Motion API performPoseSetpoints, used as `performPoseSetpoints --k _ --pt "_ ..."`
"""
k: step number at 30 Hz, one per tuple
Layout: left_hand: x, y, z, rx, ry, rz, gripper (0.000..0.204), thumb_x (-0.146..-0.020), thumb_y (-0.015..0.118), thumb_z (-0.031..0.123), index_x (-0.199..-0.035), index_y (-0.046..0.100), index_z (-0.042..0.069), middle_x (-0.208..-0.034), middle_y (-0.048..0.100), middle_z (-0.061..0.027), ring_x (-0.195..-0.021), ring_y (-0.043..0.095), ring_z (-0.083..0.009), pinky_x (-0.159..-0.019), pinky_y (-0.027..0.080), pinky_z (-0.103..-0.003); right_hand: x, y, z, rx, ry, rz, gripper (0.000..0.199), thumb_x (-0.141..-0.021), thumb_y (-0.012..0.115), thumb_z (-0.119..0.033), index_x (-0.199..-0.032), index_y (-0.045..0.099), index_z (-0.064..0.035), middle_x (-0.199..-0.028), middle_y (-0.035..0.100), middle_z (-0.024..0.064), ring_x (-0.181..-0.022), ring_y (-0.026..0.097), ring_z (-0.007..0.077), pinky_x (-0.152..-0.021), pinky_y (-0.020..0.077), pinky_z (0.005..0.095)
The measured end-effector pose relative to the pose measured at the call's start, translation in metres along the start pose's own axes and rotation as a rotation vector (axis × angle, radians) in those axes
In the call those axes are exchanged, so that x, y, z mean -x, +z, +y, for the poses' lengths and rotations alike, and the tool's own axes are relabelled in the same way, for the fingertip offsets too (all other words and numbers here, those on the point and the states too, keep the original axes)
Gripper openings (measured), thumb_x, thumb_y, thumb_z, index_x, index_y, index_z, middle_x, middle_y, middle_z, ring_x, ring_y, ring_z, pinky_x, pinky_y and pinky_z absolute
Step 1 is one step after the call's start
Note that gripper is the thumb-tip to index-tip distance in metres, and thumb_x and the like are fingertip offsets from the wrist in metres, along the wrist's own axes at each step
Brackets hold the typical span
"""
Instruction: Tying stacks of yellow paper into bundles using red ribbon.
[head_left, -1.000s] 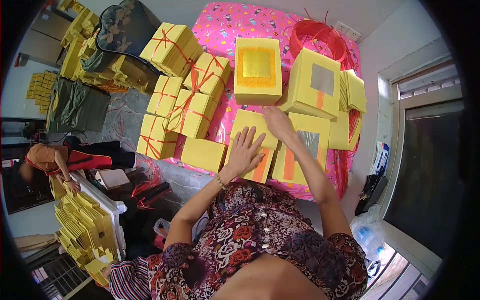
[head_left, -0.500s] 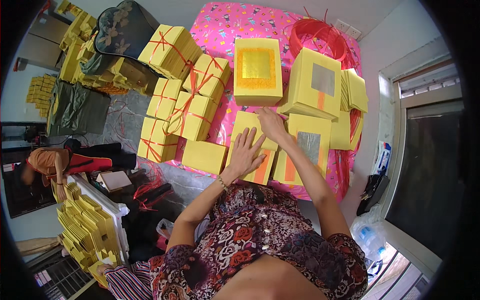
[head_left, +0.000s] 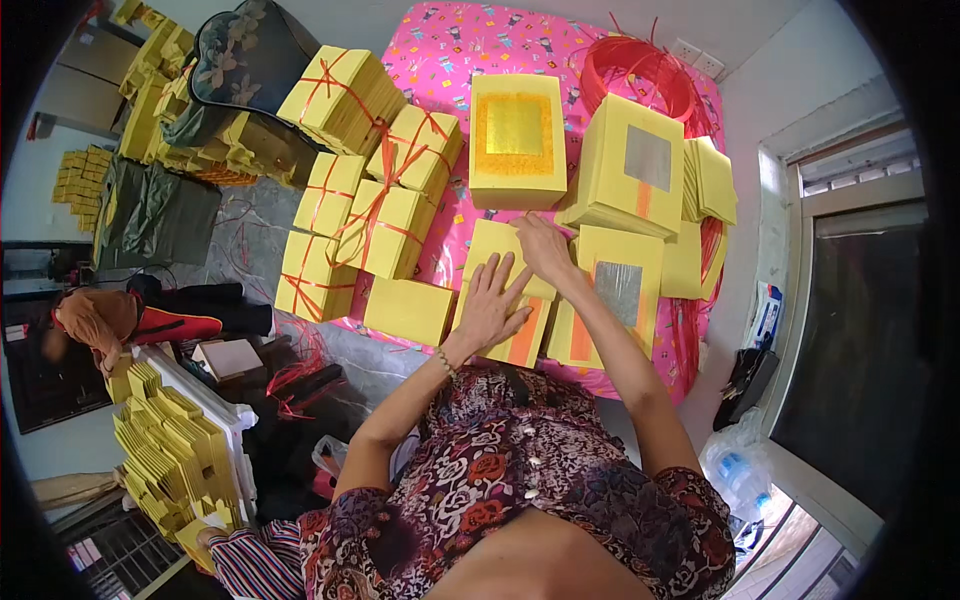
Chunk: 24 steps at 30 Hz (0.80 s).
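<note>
My left hand (head_left: 490, 305) lies flat with fingers spread on a stack of yellow paper (head_left: 487, 240) in front of me. My right hand (head_left: 543, 248) is at the far edge of that stack, its fingers bent and pressed together on the paper; the fingertips are partly hidden. An orange strip (head_left: 523, 345) shows on the stack's near part. Right of it, beneath my right forearm, lies another yellow stack (head_left: 648, 255) with a silver rectangle. Beyond my hands stands a tall yellow stack (head_left: 516, 182) topped by a gold square. A plain yellow block (head_left: 405, 312) lies to the left.
Yellow bundles tied with red strips (head_left: 380, 232) stand at the left of the pink patterned cover (head_left: 440, 40). A red coil (head_left: 640, 75) lies at the far right. Left, a person in a brown top (head_left: 100, 320) and a striped sleeve (head_left: 255, 562) are beside more yellow stacks (head_left: 175, 440).
My hands stay in almost the same place on the yellow paper. At the left, the person in the brown top has shifted their arm and body slightly.
</note>
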<state>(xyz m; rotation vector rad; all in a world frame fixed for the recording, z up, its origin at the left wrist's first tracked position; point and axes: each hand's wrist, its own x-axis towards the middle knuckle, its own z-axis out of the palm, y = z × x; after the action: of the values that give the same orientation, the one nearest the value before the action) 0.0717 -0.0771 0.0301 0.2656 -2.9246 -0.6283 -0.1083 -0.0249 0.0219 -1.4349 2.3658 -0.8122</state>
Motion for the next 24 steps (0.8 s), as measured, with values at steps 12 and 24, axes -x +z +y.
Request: performPoseSetpoints --k 12,24 --pt "0.002 -0.007 -0.007 0.235 -0.028 0.098 0.067 -0.084 0.062 0.046 -0.133 0.047 0.002 -0.136 0.042 -0.025 -0.135 0.032 -0.0444 -0.112 0.026 -0.055 -0.003 0.003 -0.001 0.045 0.046 -0.048 0.026 -0.09 0.049 -0.007 -0.112 0.062 -0.003 -0.108 0.061 0.0168 -0.107 0.058 0.0355 -0.089 0.0482 0.0457" --pt "0.017 -0.018 -0.007 -0.03 0.042 -0.08 0.076 -0.084 0.058 0.057 -0.139 0.046 0.006 -0.145 0.038 -0.0237 -0.134 0.034 -0.0402 -0.112 0.026 -0.053 -0.003 0.007 0.002 0.044 0.039 -0.024 0.023 -0.088 0.054 -0.007 -0.11 0.062 -0.0031 -0.11 0.062 0.0152 -0.107 0.058 0.0339 -0.09 0.0481 0.0437"
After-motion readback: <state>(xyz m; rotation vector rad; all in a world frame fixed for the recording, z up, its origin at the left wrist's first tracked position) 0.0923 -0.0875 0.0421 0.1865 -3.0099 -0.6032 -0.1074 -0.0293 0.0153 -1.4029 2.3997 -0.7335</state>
